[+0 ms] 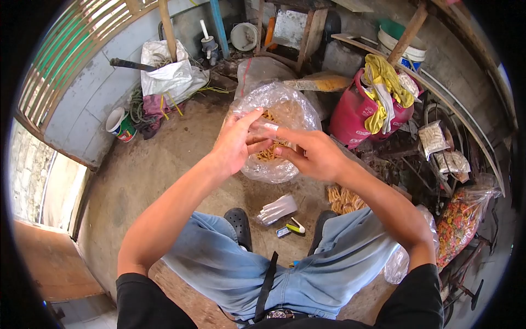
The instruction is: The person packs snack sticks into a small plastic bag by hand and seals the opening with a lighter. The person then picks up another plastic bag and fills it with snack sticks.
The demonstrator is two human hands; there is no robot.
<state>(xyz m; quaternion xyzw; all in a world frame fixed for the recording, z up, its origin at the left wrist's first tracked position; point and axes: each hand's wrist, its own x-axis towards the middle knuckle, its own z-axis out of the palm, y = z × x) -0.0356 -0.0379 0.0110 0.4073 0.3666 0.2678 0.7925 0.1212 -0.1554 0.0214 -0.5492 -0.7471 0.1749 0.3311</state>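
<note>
Both hands are raised over a large clear plastic bag (285, 174) that stands open on the floor with brown stick-like pieces (267, 154) inside. My left hand (236, 141) has its fingers apart and bent round a small clear plastic packet (264, 129) with a white patch. My right hand (307, 153) touches the packet's right end, its index finger stretched along the white patch and its thumb below. The packet's contents are too unclear to make out.
Between my shoes lie a stack of clear plastic bags (277, 209), a green-handled tool (296, 228) and a small blue item (283, 232). Bundled brown sticks (345, 200) are by my right knee. Pink tanks (350, 118) stand at right, a white sack (189, 80) at left.
</note>
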